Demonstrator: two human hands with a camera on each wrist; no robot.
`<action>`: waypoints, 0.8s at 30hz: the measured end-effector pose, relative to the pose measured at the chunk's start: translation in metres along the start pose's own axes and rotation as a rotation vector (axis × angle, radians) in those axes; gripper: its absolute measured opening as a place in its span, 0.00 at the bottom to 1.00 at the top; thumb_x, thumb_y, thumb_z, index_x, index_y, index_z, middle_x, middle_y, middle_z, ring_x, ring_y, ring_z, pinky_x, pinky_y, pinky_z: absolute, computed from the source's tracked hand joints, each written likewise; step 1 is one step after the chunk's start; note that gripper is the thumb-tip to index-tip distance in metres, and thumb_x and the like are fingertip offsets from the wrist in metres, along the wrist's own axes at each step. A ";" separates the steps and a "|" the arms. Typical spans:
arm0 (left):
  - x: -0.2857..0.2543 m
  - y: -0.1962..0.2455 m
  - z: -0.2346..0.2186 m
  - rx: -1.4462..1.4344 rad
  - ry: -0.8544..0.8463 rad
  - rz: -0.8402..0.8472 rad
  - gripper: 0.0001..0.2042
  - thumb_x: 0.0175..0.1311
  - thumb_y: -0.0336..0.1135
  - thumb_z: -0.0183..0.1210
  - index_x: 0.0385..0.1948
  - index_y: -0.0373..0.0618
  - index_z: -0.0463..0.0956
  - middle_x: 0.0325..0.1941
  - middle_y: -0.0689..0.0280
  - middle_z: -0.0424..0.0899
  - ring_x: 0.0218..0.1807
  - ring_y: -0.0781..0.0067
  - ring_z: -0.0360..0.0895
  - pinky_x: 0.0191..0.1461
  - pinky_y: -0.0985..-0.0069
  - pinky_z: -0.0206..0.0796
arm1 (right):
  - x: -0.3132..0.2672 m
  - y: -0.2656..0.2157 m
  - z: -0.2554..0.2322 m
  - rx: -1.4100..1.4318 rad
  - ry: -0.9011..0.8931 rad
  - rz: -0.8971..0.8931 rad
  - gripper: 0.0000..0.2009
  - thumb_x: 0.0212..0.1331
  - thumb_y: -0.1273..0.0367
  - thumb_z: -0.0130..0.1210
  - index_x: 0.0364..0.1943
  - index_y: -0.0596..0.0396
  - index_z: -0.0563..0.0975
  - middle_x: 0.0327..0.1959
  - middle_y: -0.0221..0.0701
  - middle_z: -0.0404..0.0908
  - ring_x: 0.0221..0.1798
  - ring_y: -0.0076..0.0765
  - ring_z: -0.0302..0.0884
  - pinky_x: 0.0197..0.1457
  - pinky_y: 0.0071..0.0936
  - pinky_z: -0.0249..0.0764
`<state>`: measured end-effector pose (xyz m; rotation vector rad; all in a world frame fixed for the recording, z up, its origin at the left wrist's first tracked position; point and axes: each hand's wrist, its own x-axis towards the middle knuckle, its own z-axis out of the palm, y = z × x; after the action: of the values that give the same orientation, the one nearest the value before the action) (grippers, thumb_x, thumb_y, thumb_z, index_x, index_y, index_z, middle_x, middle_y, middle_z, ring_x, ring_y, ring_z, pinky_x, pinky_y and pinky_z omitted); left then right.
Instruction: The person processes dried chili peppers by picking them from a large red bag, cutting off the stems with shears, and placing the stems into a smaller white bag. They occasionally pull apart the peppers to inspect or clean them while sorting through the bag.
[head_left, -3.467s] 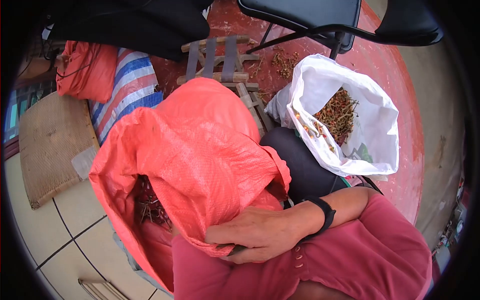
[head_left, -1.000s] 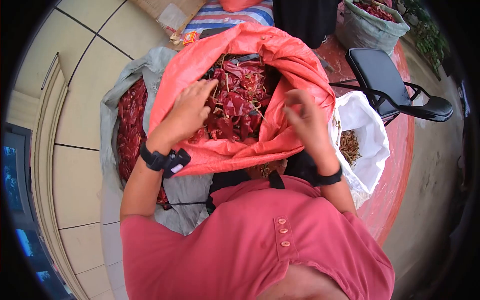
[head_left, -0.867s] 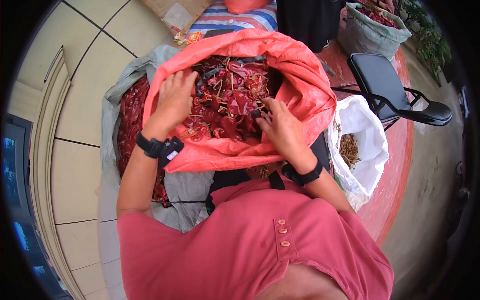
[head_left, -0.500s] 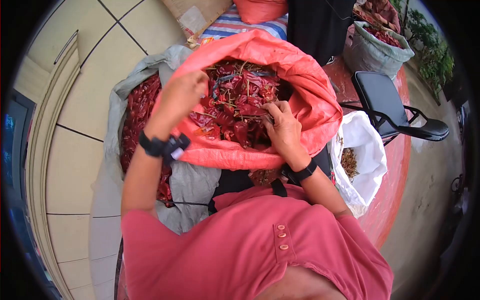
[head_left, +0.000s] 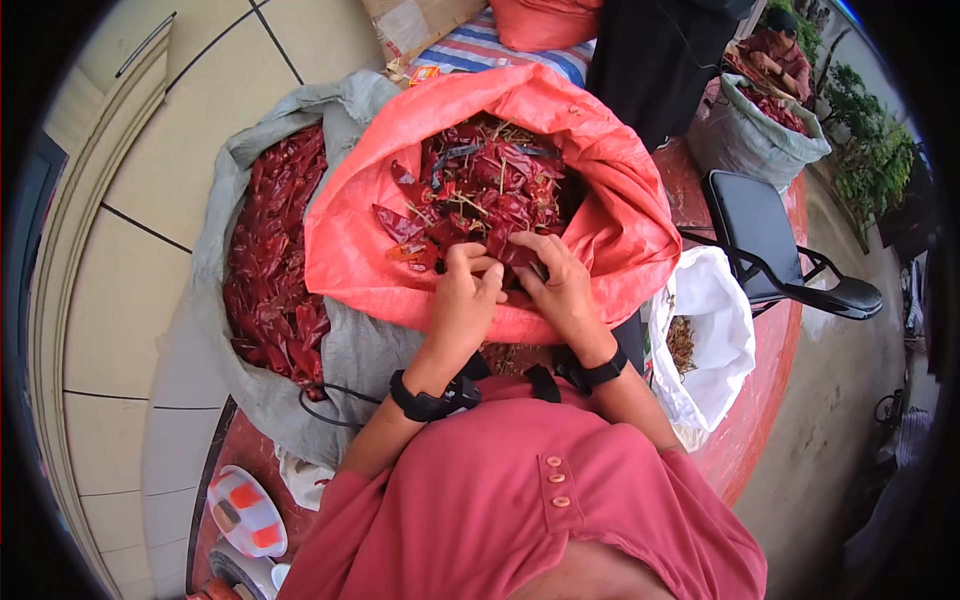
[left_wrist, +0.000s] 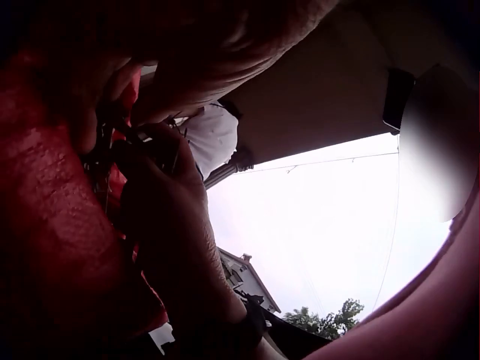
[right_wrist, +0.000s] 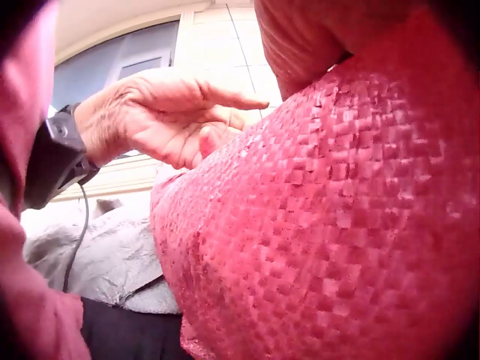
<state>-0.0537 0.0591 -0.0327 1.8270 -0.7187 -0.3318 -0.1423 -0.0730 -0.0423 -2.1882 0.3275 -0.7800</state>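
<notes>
Dried red chili peppers with pale stems fill the wide mouth of a red woven sack. At its near rim my right hand pinches a dried chili pepper between thumb and fingers. My left hand is close beside it, fingers bent toward the pepper. The right wrist view shows that left hand with a gap between index finger and thumb, above the sack's weave. In the dark left wrist view, the right hand has its fingers gathered at the sack's edge.
A grey sack of dried chilies stands on the left. To the right are a white bag with stems inside and a black chair. Farther back, a person sits behind another chili sack.
My left hand has come from the sack's left rim to the near rim beside my right hand. The right hand has drawn a chili toward me. The head view has shifted since the start.
</notes>
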 end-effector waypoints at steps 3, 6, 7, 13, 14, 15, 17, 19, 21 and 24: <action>0.003 0.005 0.000 -0.303 0.004 -0.182 0.21 0.70 0.44 0.52 0.52 0.34 0.62 0.41 0.55 0.80 0.35 0.68 0.82 0.29 0.75 0.76 | -0.002 0.006 0.006 0.073 0.004 -0.055 0.17 0.50 0.75 0.59 0.46 0.46 0.77 0.38 0.33 0.78 0.40 0.42 0.79 0.39 0.34 0.76; 0.011 0.001 -0.002 -0.440 -0.087 -0.227 0.24 0.69 0.44 0.54 0.55 0.33 0.61 0.42 0.56 0.79 0.37 0.71 0.81 0.32 0.75 0.77 | -0.005 -0.017 -0.002 0.016 -0.043 -0.124 0.17 0.45 0.81 0.58 0.42 0.52 0.77 0.36 0.33 0.78 0.38 0.39 0.79 0.39 0.29 0.75; 0.011 0.012 -0.004 -0.552 -0.075 -0.259 0.24 0.67 0.41 0.57 0.55 0.33 0.62 0.43 0.57 0.79 0.39 0.74 0.80 0.38 0.78 0.76 | -0.007 -0.020 -0.004 -0.019 -0.077 -0.131 0.18 0.44 0.81 0.57 0.43 0.51 0.77 0.35 0.32 0.77 0.35 0.40 0.78 0.36 0.30 0.75; 0.019 0.017 -0.010 -0.524 -0.099 -0.130 0.19 0.64 0.27 0.58 0.55 0.37 0.65 0.46 0.65 0.76 0.45 0.81 0.75 0.48 0.83 0.69 | -0.014 -0.037 -0.014 0.201 -0.154 -0.124 0.19 0.51 0.79 0.56 0.49 0.50 0.76 0.29 0.29 0.74 0.26 0.28 0.74 0.29 0.25 0.71; 0.020 0.019 -0.008 -0.536 -0.072 -0.073 0.18 0.64 0.26 0.58 0.54 0.38 0.65 0.46 0.65 0.76 0.45 0.81 0.75 0.48 0.83 0.69 | -0.013 -0.039 -0.018 0.285 -0.095 -0.099 0.19 0.52 0.78 0.56 0.50 0.50 0.76 0.28 0.28 0.74 0.25 0.26 0.74 0.28 0.24 0.70; 0.020 0.016 -0.007 -0.464 -0.048 -0.015 0.17 0.62 0.23 0.59 0.52 0.39 0.66 0.46 0.66 0.76 0.45 0.81 0.75 0.49 0.83 0.69 | -0.014 -0.042 -0.026 0.376 -0.081 0.046 0.17 0.56 0.78 0.55 0.51 0.54 0.75 0.25 0.26 0.72 0.24 0.20 0.66 0.28 0.19 0.66; 0.018 0.014 -0.002 -0.456 -0.026 0.069 0.18 0.59 0.23 0.60 0.51 0.39 0.66 0.46 0.63 0.78 0.45 0.75 0.77 0.48 0.79 0.70 | -0.006 -0.039 -0.026 0.397 0.044 0.187 0.15 0.56 0.75 0.59 0.49 0.56 0.76 0.26 0.24 0.71 0.27 0.19 0.66 0.30 0.18 0.65; 0.014 0.015 0.002 -0.347 -0.016 0.136 0.20 0.57 0.22 0.61 0.51 0.39 0.67 0.46 0.60 0.80 0.46 0.69 0.79 0.49 0.74 0.70 | 0.006 -0.038 -0.022 0.424 0.088 0.235 0.14 0.56 0.73 0.61 0.47 0.57 0.77 0.29 0.25 0.72 0.31 0.19 0.68 0.33 0.18 0.67; 0.010 0.023 0.004 -0.141 -0.012 0.187 0.21 0.55 0.22 0.62 0.51 0.40 0.67 0.49 0.57 0.80 0.47 0.64 0.79 0.53 0.70 0.69 | 0.011 -0.035 -0.019 0.565 0.068 0.232 0.13 0.55 0.71 0.63 0.45 0.59 0.78 0.32 0.26 0.72 0.33 0.20 0.69 0.35 0.19 0.68; 0.007 0.021 0.004 0.143 0.079 0.352 0.23 0.52 0.23 0.63 0.52 0.42 0.67 0.52 0.56 0.79 0.51 0.59 0.78 0.57 0.64 0.66 | 0.014 -0.035 -0.019 0.557 0.009 0.260 0.11 0.55 0.71 0.63 0.42 0.59 0.79 0.35 0.28 0.73 0.36 0.21 0.70 0.38 0.19 0.70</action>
<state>-0.0574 0.0474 -0.0142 1.7938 -1.0099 0.0241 -0.1440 -0.0670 -0.0008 -1.5844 0.3429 -0.6412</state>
